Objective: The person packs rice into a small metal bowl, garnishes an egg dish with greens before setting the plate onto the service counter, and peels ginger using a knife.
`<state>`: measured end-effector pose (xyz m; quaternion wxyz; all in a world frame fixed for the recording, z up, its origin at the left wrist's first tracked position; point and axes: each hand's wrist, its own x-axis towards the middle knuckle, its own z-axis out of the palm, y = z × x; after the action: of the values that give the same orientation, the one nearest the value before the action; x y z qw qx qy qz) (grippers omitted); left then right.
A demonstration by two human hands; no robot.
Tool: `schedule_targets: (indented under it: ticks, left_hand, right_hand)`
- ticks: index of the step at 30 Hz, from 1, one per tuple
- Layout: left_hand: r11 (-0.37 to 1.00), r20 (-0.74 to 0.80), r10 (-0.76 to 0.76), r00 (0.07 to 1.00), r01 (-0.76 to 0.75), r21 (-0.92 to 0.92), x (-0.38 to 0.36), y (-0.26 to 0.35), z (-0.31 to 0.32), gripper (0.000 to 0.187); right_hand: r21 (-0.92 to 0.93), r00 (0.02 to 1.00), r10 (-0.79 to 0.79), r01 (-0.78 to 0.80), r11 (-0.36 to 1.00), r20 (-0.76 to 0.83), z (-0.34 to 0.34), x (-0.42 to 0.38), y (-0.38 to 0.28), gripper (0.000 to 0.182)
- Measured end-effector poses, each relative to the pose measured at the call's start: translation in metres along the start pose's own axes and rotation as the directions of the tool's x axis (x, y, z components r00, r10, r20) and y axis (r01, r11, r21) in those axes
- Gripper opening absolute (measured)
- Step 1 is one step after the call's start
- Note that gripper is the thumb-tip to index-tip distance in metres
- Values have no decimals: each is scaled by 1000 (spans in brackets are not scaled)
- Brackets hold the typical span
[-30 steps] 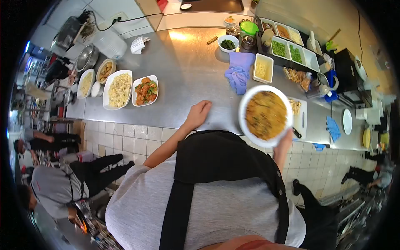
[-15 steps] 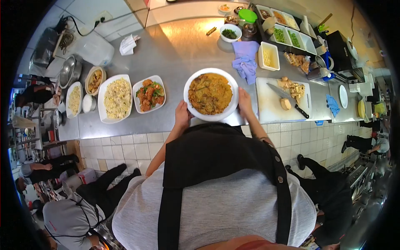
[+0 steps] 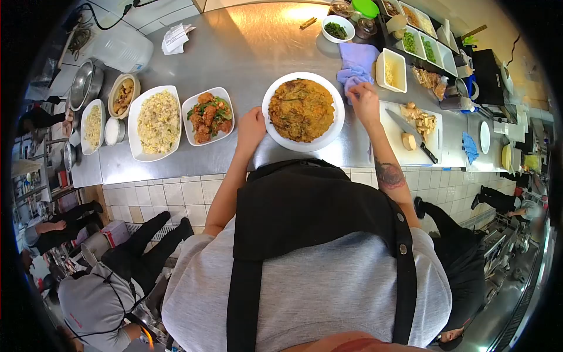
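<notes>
At the near side of the counter, the left grip sits curled just beside the left rim of the round white plate; I cannot tell whether it touches. The plate lies between the two grips, full of orange-brown food. Slightly farther, the right grip is bunched narrow at the lavender cloth, apart from the plate; whether it pinches the cloth is unclear. Beyond stands a bowl of greens.
</notes>
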<state>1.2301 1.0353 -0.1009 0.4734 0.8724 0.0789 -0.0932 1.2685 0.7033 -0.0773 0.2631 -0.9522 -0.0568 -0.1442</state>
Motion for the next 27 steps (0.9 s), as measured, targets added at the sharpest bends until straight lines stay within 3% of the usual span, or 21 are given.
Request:
schedule_targets:
  ticks: [4, 6, 10, 15, 18, 21, 24, 27]
  left_hand:
    - [940, -19, 122, 992, -109, 322, 19, 23, -5, 23]
    - [928, -31, 171, 985, -150, 340, 45, 22, 1, 22]
    - [913, -59, 268, 962, -234, 334, 86, 16, 11, 21]
    - [938, 39, 166, 985, -170, 303, 104, 8, 17, 20]
    - [931, 56, 133, 990, -144, 334, 103, 2, 21, 20]
    - [922, 77, 155, 985, -172, 346, 96, -1, 19, 21]
    - [913, 105, 175, 979, -201, 354, 87, -3, 15, 22]
    - [925, 104, 159, 982, -185, 333, 91, 1, 14, 23]
  right_hand:
    - [92, 998, -38, 34, 995, 41, 18, 27, -5, 10]
    - [107, 992, -109, 102, 989, 66, 32, 37, -8, 8]
    - [32, 983, -81, 77, 997, 163, 42, 38, -22, 5]
    - [52, 963, -212, 207, 977, 165, 40, 30, -8, 5]
    - [88, 976, -127, 113, 990, 178, 29, 25, -1, 6]
    - [-106, 933, 50, -13, 994, 356, 12, 23, 20, 8]
    - [-113, 751, 58, 22, 993, 657, -27, 17, 31, 9]
    - [-108, 793, 52, 17, 994, 606, -36, 12, 19, 7]
